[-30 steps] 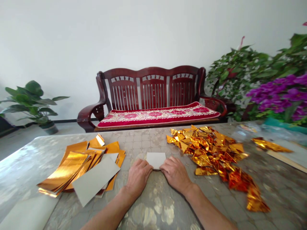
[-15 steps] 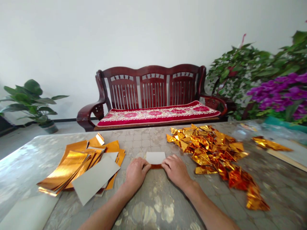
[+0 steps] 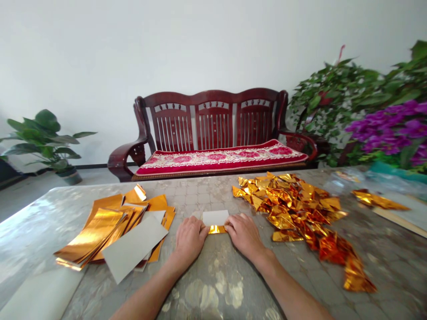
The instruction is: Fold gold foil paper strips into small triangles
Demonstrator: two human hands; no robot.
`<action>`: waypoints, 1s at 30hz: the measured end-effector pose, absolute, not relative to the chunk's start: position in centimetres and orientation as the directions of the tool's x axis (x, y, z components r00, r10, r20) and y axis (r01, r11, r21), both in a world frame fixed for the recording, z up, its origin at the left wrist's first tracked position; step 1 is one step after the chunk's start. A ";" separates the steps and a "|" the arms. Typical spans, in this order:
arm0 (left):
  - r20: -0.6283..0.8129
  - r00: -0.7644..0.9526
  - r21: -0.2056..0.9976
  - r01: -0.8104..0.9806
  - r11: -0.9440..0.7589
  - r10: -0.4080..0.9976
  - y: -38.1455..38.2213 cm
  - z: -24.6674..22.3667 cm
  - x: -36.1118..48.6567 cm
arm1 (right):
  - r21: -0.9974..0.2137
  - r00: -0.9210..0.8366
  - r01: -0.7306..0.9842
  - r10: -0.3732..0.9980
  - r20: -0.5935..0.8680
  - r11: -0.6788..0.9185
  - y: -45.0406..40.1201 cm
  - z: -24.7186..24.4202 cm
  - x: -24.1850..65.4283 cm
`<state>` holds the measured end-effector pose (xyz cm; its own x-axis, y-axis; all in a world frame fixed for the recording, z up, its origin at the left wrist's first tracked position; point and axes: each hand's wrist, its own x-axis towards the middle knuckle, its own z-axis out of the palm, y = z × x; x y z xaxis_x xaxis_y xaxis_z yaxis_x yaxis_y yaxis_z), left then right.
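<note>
The left hand and right hand rest curled on the desk, gripping a small white card by its ends between their fingertips. A gold foil strip shows along the card's near edge (it catches the light). Left of the left hand lie gold foil sheets under a grey card; just right of the right hand spreads a heap of crumpled foil pieces.
</note>
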<state>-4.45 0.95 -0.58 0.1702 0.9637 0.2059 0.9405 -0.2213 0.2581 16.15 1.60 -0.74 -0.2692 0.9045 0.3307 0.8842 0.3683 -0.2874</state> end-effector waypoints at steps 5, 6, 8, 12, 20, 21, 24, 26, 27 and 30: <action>0.183 0.144 0.240 0.953 -0.186 0.973 0.9 -0.4 -4.3 | -0.302 -0.253 0.884 0.909 0.332 0.356 1.8 -0.7 16.1; 0.180 0.141 0.238 0.954 -0.182 0.973 0.9 -0.4 -4.3 | -0.302 -0.253 0.884 0.908 0.334 0.357 1.8 -0.7 16.1; 0.183 0.138 0.230 0.957 -0.179 0.973 0.9 -0.4 -4.3 | -0.298 -0.253 0.885 0.907 0.338 0.358 1.8 -0.7 16.1; 0.199 0.137 0.209 0.962 -0.179 0.970 0.9 -0.6 -4.2 | -0.302 -0.249 0.887 0.911 0.329 0.351 1.7 -0.6 16.0; 0.231 0.130 0.231 0.955 -0.184 0.964 0.6 -0.2 -4.2 | -0.303 -0.246 0.888 0.914 0.323 0.346 1.7 -0.7 16.0; 0.252 0.138 0.245 0.948 -0.201 0.958 0.6 -0.3 -4.2 | -0.300 -0.244 0.890 0.914 0.323 0.344 1.7 -0.7 16.0; 0.347 0.218 0.284 0.903 -0.324 0.912 0.5 -0.7 -4.1 | -0.288 -0.233 0.897 0.913 0.334 0.334 1.7 -0.8 15.9; 0.395 0.312 0.277 0.857 -0.435 0.864 0.3 -1.0 -3.8 | -0.281 -0.214 0.904 0.911 0.352 0.322 1.6 -0.9 15.8; 0.400 0.361 0.268 0.833 -0.485 0.842 0.2 -1.2 -3.7 | -0.280 -0.202 0.908 0.910 0.362 0.313 1.6 -1.0 15.7; 0.333 0.476 0.240 0.792 -0.561 0.814 -0.2 -1.2 -3.1 | -0.281 -0.168 0.915 0.905 0.390 0.291 1.3 -1.3 15.3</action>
